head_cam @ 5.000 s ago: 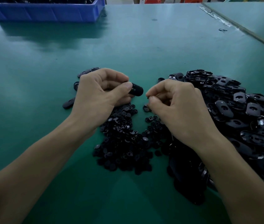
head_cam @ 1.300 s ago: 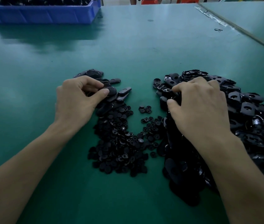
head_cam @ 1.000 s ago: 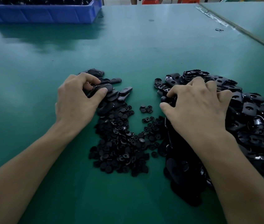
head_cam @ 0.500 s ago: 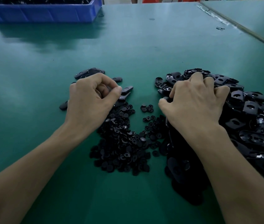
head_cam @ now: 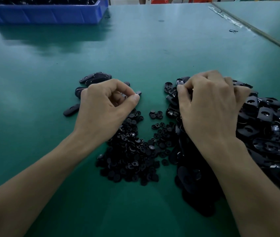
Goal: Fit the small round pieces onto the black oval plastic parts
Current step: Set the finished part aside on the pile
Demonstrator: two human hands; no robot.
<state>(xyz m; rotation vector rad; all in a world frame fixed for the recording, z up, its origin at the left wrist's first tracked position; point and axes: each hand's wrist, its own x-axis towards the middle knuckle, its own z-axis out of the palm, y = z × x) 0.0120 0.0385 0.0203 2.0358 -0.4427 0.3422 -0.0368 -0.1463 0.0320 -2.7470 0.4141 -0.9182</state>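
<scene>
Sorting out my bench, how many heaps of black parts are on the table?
3: a few oval parts beyond the left hand, round pieces in the middle, the big oval heap under the right hand. Hands hide some.

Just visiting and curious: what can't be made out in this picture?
Head view:
Whether the left hand pinches anything: its curled fingers cover the spot.
Whether the right hand grips a piece from the oval parts pile: the hand's back covers it.
The blue bin: contents mostly cut off by the top edge.
</scene>
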